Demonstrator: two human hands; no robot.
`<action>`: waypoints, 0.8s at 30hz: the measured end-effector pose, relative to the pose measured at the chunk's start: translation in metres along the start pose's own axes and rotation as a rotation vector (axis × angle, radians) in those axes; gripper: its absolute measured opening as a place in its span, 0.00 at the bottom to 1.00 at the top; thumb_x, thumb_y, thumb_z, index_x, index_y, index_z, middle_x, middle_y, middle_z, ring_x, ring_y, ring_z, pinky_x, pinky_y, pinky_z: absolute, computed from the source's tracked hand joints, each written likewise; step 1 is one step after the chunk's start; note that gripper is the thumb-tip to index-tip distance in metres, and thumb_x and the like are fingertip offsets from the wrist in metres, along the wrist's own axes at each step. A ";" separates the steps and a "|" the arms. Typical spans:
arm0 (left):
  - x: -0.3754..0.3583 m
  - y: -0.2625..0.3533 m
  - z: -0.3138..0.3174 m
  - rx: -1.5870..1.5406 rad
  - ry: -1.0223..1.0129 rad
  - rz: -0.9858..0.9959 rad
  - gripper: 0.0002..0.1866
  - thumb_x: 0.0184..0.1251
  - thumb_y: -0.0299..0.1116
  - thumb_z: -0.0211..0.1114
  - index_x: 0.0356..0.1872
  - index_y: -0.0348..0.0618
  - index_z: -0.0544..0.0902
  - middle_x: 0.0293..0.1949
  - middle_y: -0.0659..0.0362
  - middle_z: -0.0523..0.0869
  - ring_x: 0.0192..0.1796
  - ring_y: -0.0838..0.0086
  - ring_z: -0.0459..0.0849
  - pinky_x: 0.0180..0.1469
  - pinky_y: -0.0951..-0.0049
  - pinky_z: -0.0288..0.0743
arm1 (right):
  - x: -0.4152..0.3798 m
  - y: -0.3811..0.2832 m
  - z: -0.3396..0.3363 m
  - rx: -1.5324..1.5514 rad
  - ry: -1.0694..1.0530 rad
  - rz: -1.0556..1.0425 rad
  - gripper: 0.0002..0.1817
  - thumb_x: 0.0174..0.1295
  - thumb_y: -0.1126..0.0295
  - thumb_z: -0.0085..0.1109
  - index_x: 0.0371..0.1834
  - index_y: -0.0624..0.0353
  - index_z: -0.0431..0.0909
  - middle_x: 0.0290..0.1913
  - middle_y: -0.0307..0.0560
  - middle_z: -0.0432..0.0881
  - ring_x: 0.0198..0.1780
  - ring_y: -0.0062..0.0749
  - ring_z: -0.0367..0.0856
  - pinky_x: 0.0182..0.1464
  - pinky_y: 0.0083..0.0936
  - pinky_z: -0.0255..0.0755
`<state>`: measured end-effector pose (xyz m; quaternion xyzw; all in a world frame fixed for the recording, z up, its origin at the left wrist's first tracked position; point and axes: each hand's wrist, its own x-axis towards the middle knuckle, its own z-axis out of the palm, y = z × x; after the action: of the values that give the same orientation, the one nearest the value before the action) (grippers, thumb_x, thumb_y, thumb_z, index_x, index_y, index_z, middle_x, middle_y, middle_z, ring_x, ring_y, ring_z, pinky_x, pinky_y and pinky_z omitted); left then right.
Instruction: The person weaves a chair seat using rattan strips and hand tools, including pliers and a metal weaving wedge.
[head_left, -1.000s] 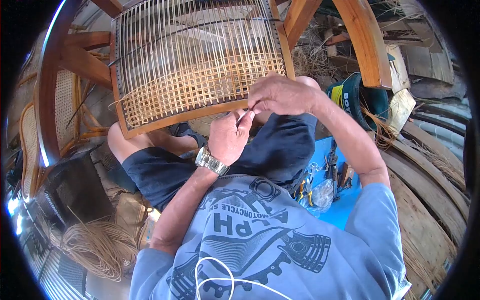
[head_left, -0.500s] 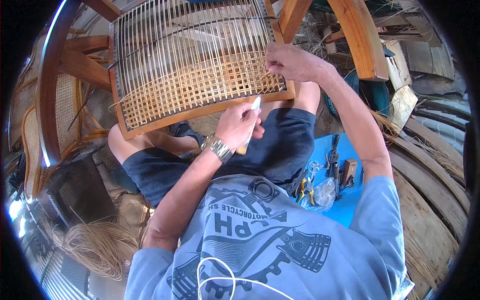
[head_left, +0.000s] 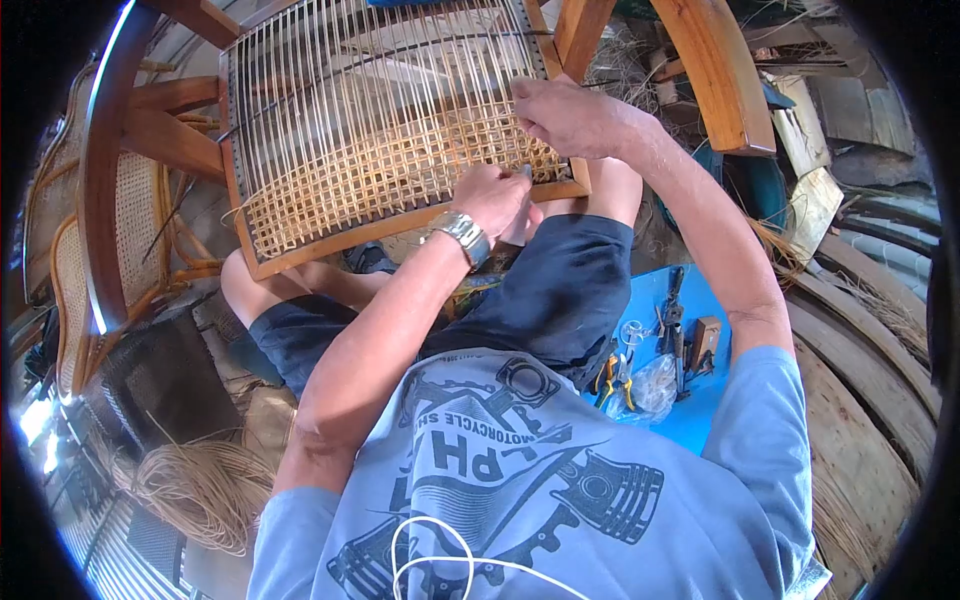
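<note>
A wooden chair frame (head_left: 340,243) rests across my knees. Woven cane (head_left: 340,190) fills its near part, and parallel strands stretch over the far part. My left hand (head_left: 493,203), with a metal watch on its wrist, is closed around a slim pointed tool (head_left: 527,172) at the frame's near edge; its tip is by the weave and most of it is hidden by the fingers. Over the frame's right side, my right hand (head_left: 570,118) is closed in a pinch above the weave. What it pinches is hidden.
Beside my right thigh, a blue tray (head_left: 655,290) holds pliers (head_left: 618,380), a plastic bag (head_left: 655,388) and other tools. A coil of cane (head_left: 200,495) lies at the lower left. Curved chair legs (head_left: 715,75) rise beside the frame. Another cane chair (head_left: 135,215) stands at left.
My left hand has moved up and right with the pointed tool, its tip now at the weave near the right corner. My right hand has shifted slightly left over the cane.
</note>
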<state>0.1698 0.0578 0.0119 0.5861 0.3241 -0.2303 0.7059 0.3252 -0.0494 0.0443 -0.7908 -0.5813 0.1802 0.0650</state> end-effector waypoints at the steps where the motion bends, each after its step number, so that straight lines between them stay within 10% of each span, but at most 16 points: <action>1: 0.004 -0.001 0.006 0.001 0.060 0.008 0.12 0.72 0.33 0.60 0.30 0.35 0.80 0.25 0.50 0.88 0.22 0.73 0.85 0.21 0.74 0.73 | 0.001 -0.001 -0.005 -0.004 -0.063 -0.011 0.02 0.62 0.79 0.56 0.36 0.64 0.74 0.44 0.48 0.72 0.48 0.44 0.75 0.55 0.40 0.67; 7: -0.009 0.005 0.024 -0.083 0.129 -0.010 0.16 0.81 0.34 0.51 0.43 0.26 0.75 0.30 0.45 0.88 0.21 0.70 0.85 0.22 0.71 0.82 | 0.009 0.001 0.015 0.054 -0.050 -0.113 0.04 0.57 0.83 0.57 0.30 0.64 0.74 0.41 0.46 0.70 0.45 0.42 0.74 0.49 0.40 0.67; 24: -0.004 0.003 0.045 -0.319 0.134 -0.050 0.17 0.83 0.37 0.44 0.40 0.30 0.72 0.29 0.42 0.87 0.20 0.67 0.84 0.19 0.68 0.78 | 0.011 0.005 0.000 0.066 -0.003 -0.068 0.08 0.52 0.86 0.58 0.25 0.64 0.70 0.35 0.44 0.68 0.38 0.41 0.74 0.41 0.42 0.69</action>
<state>0.1779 0.0146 0.0215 0.4727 0.4173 -0.1537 0.7608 0.3325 -0.0405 0.0407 -0.7676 -0.6019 0.1980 0.0964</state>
